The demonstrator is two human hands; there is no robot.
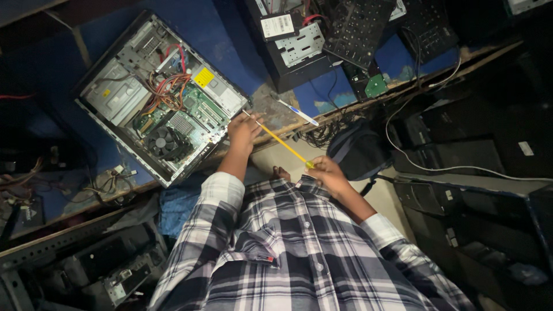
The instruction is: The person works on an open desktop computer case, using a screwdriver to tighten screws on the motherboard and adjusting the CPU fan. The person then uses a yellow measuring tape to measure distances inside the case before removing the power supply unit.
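My right hand (327, 173) grips the handle end of a long yellow screwdriver (282, 144) just in front of my plaid shirt. My left hand (244, 131) closes around the shaft near its metal tip, by the near right corner of an open desktop computer case (115, 95). The case lies on its side on a blue workbench (222, 40). It shows a green motherboard (201, 109), a black cooling fan (164, 141) and a bundle of coloured wires (170, 86). The screwdriver tip sits just off the case's edge.
A white and blue pen (296, 112) lies on the bench right of the case. Behind it are another opened case (296, 49) and black keyboards (360, 29). A dark backpack (360, 152) sits under the bench edge. Black computer towers (466, 155) and a white cable (438, 169) fill the right side. Loose parts lie at lower left.
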